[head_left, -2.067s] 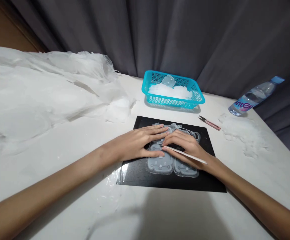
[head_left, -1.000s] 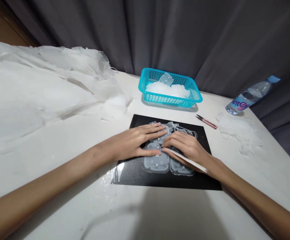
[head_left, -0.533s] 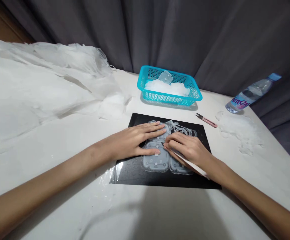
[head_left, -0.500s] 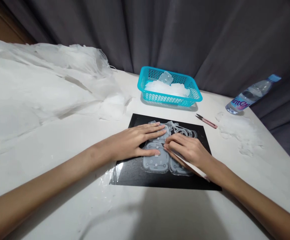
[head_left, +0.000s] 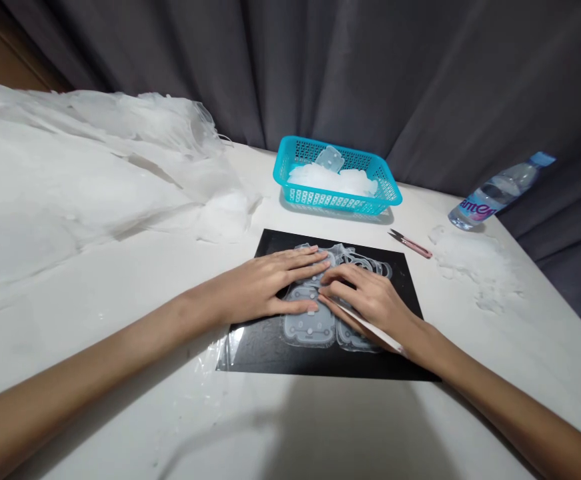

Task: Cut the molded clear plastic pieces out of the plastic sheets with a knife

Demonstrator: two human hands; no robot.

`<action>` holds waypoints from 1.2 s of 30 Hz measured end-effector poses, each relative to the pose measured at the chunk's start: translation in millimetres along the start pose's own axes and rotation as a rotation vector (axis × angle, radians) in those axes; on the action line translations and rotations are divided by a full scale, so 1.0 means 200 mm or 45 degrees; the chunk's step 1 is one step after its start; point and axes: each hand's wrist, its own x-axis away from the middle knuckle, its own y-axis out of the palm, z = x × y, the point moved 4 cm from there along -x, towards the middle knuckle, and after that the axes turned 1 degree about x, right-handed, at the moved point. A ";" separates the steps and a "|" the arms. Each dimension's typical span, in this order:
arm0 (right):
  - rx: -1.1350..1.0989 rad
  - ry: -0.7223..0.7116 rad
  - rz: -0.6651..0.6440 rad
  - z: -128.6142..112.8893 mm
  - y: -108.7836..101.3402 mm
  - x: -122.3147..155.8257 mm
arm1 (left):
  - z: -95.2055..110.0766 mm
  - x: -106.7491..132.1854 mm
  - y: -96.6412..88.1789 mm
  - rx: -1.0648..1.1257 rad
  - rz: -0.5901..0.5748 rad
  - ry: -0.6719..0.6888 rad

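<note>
My left hand [head_left: 280, 280] lies flat with its fingers spread, pressing on a translucent moulded sheet [head_left: 310, 327] with rounded-square panels. The sheet rests on a black mat [head_left: 265, 357]. A slim pale tool [head_left: 370, 325] is gripped in my right hand [head_left: 365, 293]; it runs back under the palm towards the wrist. Its front end is at the seam between the panels, close to my left fingers, and the fingertips partly cover it, so its kind cannot be made out. Loose curly strips [head_left: 365, 259] of the same clear material lie behind my right hand.
A blue basket [head_left: 340, 205] holding translucent pieces [head_left: 330, 160] stands behind the mat. Pink-handled thread snips [head_left: 413, 244], a heap of clear scraps [head_left: 475, 260] and a water bottle [head_left: 497, 193] are to the right. Large translucent sheets [head_left: 95, 180] are piled at the left.
My right hand has shifted slightly left along the sheet with the tool, and its index finger is more arched. My left hand stays pressed on the sheet. The view has moved slightly.
</note>
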 end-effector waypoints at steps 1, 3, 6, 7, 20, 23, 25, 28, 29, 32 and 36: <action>0.039 -0.015 0.022 -0.01 0.00 0.00 | 0.00 0.00 0.00 -0.001 0.005 -0.002; 0.119 -0.054 0.045 -0.03 0.01 0.00 | 0.00 0.01 0.00 -0.004 0.013 -0.025; 0.202 -0.110 0.017 -0.06 0.01 -0.01 | -0.01 0.02 0.00 0.008 0.041 -0.072; 0.222 -0.134 0.004 -0.07 0.00 -0.02 | -0.01 0.03 0.00 0.015 0.047 -0.077; -0.156 0.314 0.325 0.15 -0.02 -0.06 | 0.03 0.02 -0.01 -0.050 0.020 -0.071; -0.341 0.635 0.471 0.33 -0.06 -0.06 | 0.04 0.03 -0.02 -0.039 -0.020 -0.107; -0.468 0.753 0.519 0.40 -0.09 -0.05 | 0.04 0.03 -0.02 -0.029 -0.047 -0.134; -0.765 0.749 0.348 0.38 -0.10 -0.06 | 0.02 0.04 -0.02 -0.014 0.001 -0.171; -0.876 0.722 0.251 0.34 -0.10 -0.07 | 0.02 0.05 -0.02 0.000 0.051 -0.170; -1.088 0.659 0.058 0.23 -0.12 -0.10 | 0.04 0.04 -0.05 0.119 0.297 -0.153; -1.186 0.572 -0.058 0.15 -0.16 -0.13 | 0.10 0.02 -0.09 0.317 0.474 -0.143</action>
